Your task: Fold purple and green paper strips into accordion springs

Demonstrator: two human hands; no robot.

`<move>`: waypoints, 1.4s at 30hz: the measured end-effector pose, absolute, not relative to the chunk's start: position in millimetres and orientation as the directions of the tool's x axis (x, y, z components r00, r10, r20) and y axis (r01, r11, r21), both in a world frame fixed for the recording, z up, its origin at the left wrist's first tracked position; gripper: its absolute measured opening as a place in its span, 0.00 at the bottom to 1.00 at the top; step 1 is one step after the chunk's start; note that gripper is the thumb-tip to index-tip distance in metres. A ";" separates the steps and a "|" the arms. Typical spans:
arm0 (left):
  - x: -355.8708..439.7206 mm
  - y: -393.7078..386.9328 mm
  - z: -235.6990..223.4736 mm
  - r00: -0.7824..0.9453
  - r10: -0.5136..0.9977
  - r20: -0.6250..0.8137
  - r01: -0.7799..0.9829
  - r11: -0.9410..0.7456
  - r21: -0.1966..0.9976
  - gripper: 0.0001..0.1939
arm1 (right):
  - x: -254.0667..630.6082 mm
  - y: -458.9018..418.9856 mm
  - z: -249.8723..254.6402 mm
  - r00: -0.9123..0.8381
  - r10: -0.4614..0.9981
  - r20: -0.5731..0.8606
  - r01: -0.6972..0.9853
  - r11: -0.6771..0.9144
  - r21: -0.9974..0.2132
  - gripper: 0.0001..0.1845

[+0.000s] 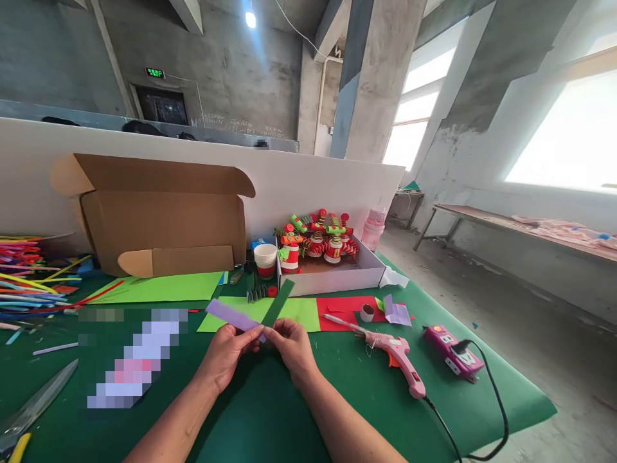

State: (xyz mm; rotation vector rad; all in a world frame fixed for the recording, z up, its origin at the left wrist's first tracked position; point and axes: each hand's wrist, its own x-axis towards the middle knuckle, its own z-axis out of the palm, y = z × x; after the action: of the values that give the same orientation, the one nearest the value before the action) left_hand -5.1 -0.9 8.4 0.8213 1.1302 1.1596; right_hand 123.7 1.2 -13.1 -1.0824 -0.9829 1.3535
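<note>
My left hand (226, 355) pinches one end of a purple paper strip (230, 314) that points up and to the left. My right hand (290, 344) pinches the lower end of a dark green paper strip (278, 301) that slants up to the right. The two strips meet and cross between my fingertips, just above the green table cover (270, 411). Both hands are closed around the strip ends.
A pink glue gun (395, 355) with a black cord lies right of my hands, beside a pink power strip (453, 352). Behind are green and red paper sheets (299, 312), a white tray (337, 278) of finished crafts, paper cups (265, 258), an open cardboard box (159, 215). Pipe cleaners (24, 276) and scissors (33, 405) lie left.
</note>
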 end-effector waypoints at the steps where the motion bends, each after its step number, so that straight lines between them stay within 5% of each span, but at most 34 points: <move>1: -4.3 -1.1 9.0 0.007 0.967 -0.256 -0.292 0.247 0.924 0.18 | 123.3 1.1 -13.0 -0.006 0.997 -0.076 -0.283 -0.075 -0.956 0.20; 11: -5.1 -1.3 11.1 0.020 0.973 -0.230 -0.191 0.229 0.954 0.20 | 126.8 3.5 -13.3 0.057 0.992 -0.116 -0.376 -0.086 -0.923 0.21; 14: -13.8 -6.0 20.7 0.219 0.941 -0.258 0.047 0.254 0.966 0.22 | 135.1 9.7 -11.1 0.225 0.968 -0.113 -0.496 0.014 -0.868 0.24; 16: -19.4 -8.6 27.9 0.380 0.913 -0.149 0.058 0.137 0.989 0.21 | 139.1 12.8 -9.9 0.264 0.956 -0.125 -0.534 0.037 -0.845 0.26; 19: -25.2 -6.9 32.9 0.096 0.973 0.208 -0.039 -0.205 0.978 0.15 | 137.0 13.0 -10.5 0.149 0.984 -0.101 -0.469 -0.019 -0.883 0.25; 21: -28.0 -2.1 30.8 -0.140 0.923 0.359 0.140 -0.340 0.930 0.13 | 131.4 10.6 -11.8 0.051 0.995 -0.084 -0.409 -0.056 -0.911 0.24; 23: -30.5 3.5 26.0 -0.151 0.898 0.413 0.363 -0.338 0.868 0.13 | 126.0 7.7 -12.7 0.002 0.997 -0.075 -0.384 -0.069 -0.921 0.23; 31: -29.1 6.1 19.1 0.015 0.993 0.116 0.353 -0.114 0.929 0.19 | 123.8 1.5 -8.0 -0.075 0.993 -0.093 -0.375 -0.115 -0.920 0.20; 42: -25.1 6.2 11.8 -0.070 0.989 0.132 0.430 -0.089 0.898 0.15 | 120.8 -0.9 -6.7 -0.106 0.989 -0.099 -0.380 -0.133 -0.916 0.20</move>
State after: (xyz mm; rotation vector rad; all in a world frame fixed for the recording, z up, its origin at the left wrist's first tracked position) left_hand -25.1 6.2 11.8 1.5723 1.5515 1.1279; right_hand 120.8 -0.9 -6.7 -0.9499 -0.9095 1.5189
